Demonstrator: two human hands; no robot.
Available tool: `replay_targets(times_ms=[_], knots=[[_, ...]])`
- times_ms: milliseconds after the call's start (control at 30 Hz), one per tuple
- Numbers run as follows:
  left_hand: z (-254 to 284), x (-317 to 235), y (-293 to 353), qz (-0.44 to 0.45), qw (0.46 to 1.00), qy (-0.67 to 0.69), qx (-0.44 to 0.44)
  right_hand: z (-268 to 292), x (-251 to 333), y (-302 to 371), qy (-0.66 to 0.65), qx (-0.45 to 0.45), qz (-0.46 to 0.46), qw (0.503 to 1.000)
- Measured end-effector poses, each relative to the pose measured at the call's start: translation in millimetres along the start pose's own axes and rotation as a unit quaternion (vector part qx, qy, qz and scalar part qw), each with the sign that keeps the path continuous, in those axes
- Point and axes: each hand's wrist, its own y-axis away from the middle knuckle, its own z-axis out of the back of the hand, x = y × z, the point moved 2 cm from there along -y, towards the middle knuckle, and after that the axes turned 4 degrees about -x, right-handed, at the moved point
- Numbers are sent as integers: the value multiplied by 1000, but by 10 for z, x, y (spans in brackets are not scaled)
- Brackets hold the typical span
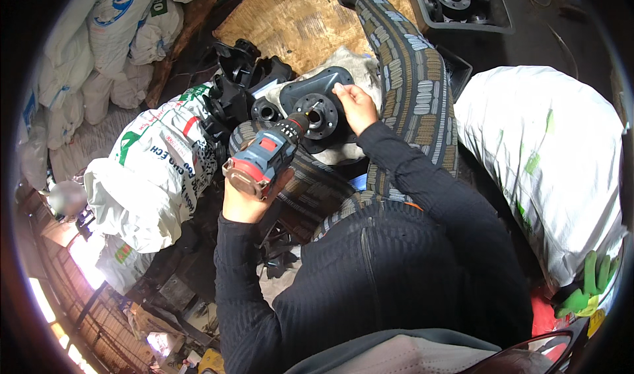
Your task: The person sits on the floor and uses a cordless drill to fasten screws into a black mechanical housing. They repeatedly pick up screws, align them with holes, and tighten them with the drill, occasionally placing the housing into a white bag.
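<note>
My left hand [246, 199] is wrapped around the grip of a blue-grey and red cordless drill [266, 150]. The drill's chuck points up and to the right, and its tip meets the face of a black round flange [321, 128] with holes around a raised centre. The flange is joined to a dark, squarish plate [310, 91] lying over a pale cloth [360, 70] between my legs. With fingers closed, my right hand [356, 108] grips the upper right edge of this part. Just left of the chuck sits a smaller black ring-shaped piece [265, 112].
Several black parts [234, 96] are heaped beside a printed white sack [155, 159] on the left. A wooden board [290, 17] lies ahead. At the far right are a grey crate [505, 25] of metal parts, a large white sack [538, 149] and green gloves [584, 288].
</note>
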Motion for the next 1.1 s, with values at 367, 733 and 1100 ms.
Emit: replay_targets(times_ms=[367,733,1100], knots=[[-24,-126,-456,29,997,-17,77,-240,37,0,142,-40,142,979],[-10,-67,-700,-6,986,-79,150,-275,64,37,90,-56,142,984],[-117,-39,-768,-31,988,-73,132,-237,65,40,82,-57,147,984]])
